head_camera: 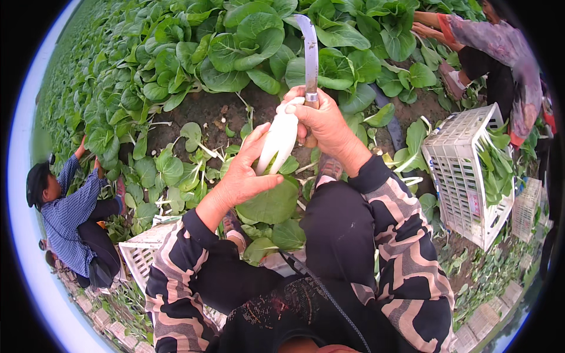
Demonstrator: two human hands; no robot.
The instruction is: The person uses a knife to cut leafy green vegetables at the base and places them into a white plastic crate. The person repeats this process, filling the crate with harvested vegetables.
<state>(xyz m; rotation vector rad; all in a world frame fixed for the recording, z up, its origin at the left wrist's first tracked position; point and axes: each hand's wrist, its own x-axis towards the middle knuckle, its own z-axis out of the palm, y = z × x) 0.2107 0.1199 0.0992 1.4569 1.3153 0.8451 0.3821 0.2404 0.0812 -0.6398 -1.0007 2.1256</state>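
Observation:
A head of bok choy (279,137) is between my two hands, its white base pointing up and its green leaves (269,200) hanging toward my knees. My left hand (240,170) supports the stalks from the left, thumb spread across the front. In my right hand (329,121) is the wooden handle of a harvesting knife with a curved, soil-flecked blade (310,53). The blade points up and away from me, hooking left at its tip. My right thumb and fingers also touch the white base of the bok choy.
Dense growing bok choy (247,48) fills the ground ahead. Loose leaves (172,170) lie on the soil. A white plastic crate (459,176) with greens stands tilted at right; another crate (139,256) is at left. One person (73,220) crouches at left, another (499,53) at right.

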